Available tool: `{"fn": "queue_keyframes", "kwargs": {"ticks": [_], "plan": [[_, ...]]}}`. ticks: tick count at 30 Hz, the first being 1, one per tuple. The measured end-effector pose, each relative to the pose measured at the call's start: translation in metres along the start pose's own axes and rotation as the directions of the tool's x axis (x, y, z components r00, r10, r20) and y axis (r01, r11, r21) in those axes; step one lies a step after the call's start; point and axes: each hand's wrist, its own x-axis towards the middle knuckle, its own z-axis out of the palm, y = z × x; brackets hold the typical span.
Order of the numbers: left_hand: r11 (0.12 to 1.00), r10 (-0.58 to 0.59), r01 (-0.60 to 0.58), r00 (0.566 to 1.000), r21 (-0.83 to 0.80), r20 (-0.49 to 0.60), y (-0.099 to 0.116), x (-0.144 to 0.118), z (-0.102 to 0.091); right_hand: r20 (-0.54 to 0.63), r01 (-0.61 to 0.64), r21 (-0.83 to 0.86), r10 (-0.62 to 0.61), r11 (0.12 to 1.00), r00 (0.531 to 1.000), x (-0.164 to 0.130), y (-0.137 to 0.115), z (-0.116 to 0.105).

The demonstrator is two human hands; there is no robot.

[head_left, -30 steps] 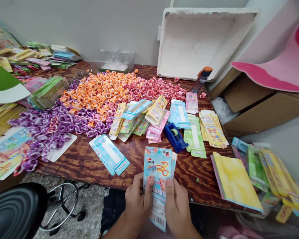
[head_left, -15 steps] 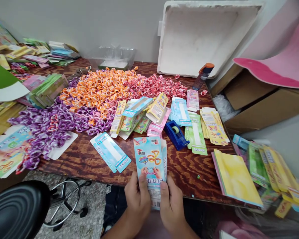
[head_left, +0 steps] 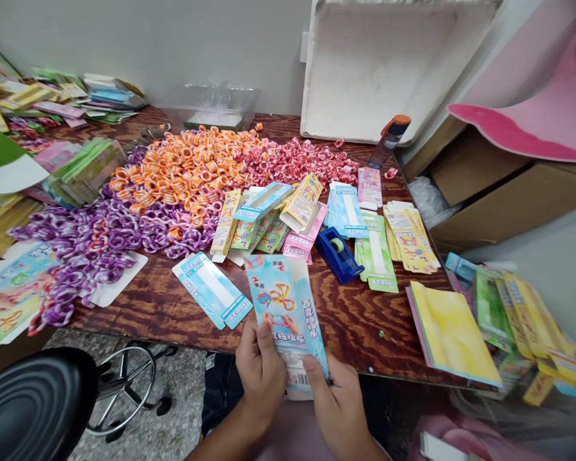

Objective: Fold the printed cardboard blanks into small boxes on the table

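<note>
I hold a flat light-blue printed carton (head_left: 283, 307) at the near edge of the wooden table (head_left: 355, 326). My left hand (head_left: 260, 371) grips its lower left side, thumb on the printed face. My right hand (head_left: 336, 403) holds its lower right corner. The carton tilts to the left, with one side panel showing on its right. Another flat blue carton (head_left: 212, 290) lies on the table just left of it. A blue tape dispenser (head_left: 336, 253) sits just beyond.
Heaps of orange (head_left: 187, 166), red (head_left: 297, 166) and purple (head_left: 96, 237) striped rings cover the table's middle and left. Several flat cartons in green (head_left: 377, 253), yellow (head_left: 410, 240) and blue lie to the right. A black stool (head_left: 38, 410) stands at lower left. A white foam lid (head_left: 379, 70) leans behind.
The carton has swung from upright to tilted left and its side panel has unfolded. Both hands have slid lower on it, the right hand to the bottom corner.
</note>
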Motion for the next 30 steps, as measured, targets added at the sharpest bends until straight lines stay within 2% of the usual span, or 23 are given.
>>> {"fn": "queue_keyframes", "kwargs": {"ticks": [4,6,7,8,10,12,14,15,17,18,19,22,24,28,30], "plan": [[1.000,-0.009,0.008,0.999,-0.012,-0.048,-0.002,0.008,-0.001,0.156,0.226,-0.142,-0.203,0.964,0.967,-0.004,0.004,-0.002],[0.998,-0.037,0.037,0.999,-0.043,0.006,-0.002,0.013,-0.001,0.138,0.373,-0.372,-0.346,0.850,0.928,-0.006,0.014,0.003],[0.991,-0.075,0.084,0.994,-0.103,0.082,-0.002,0.016,-0.001,0.115,0.419,-0.520,-0.425,0.745,0.898,-0.007,0.020,0.006],[0.967,-0.140,0.175,0.973,-0.184,0.185,-0.001,0.019,-0.001,0.106,0.435,-0.651,-0.493,0.622,0.864,-0.008,0.024,0.010],[0.835,-0.314,0.446,0.867,-0.321,0.387,0.002,0.026,-0.002,0.168,0.440,-0.789,-0.539,0.429,0.826,-0.009,0.029,0.014],[0.680,-0.455,0.627,0.768,-0.381,0.451,0.007,0.033,-0.002,0.281,0.521,-0.767,-0.533,0.374,0.798,-0.010,0.028,0.012],[0.612,-0.514,0.689,0.719,-0.388,0.467,0.014,0.038,-0.003,0.294,0.595,-0.675,-0.581,0.437,0.759,-0.009,0.024,0.004],[0.595,-0.509,0.710,0.695,-0.377,0.507,0.017,0.040,-0.004,0.227,0.589,-0.634,-0.607,0.501,0.762,-0.007,0.021,-0.001],[0.550,-0.493,0.773,0.606,-0.315,0.624,0.023,0.041,-0.004,0.023,0.508,-0.548,-0.596,0.664,0.803,0.001,0.014,-0.013],[0.534,-0.497,0.797,0.566,-0.282,0.658,0.025,0.040,-0.004,-0.040,0.476,-0.500,-0.568,0.724,0.822,0.006,0.011,-0.019],[0.527,-0.506,0.809,0.546,-0.261,0.668,0.027,0.039,-0.005,-0.058,0.469,-0.455,-0.551,0.756,0.832,0.012,0.008,-0.024],[0.525,-0.551,0.817,0.540,-0.240,0.636,0.030,0.037,-0.007,0.082,0.545,-0.324,-0.551,0.773,0.830,0.026,-0.001,-0.037],[0.516,-0.566,0.825,0.530,-0.230,0.632,0.032,0.037,-0.010,0.182,0.550,-0.248,-0.519,0.797,0.835,0.030,-0.006,-0.042],[0.477,-0.600,0.865,0.448,-0.154,0.663,0.037,0.032,-0.017,0.372,0.462,-0.114,-0.393,0.880,0.841,0.034,-0.017,-0.043],[0.454,-0.619,0.882,0.414,-0.127,0.667,0.039,0.029,-0.017,0.422,0.413,-0.105,-0.336,0.904,0.842,0.036,-0.022,-0.042]]}}
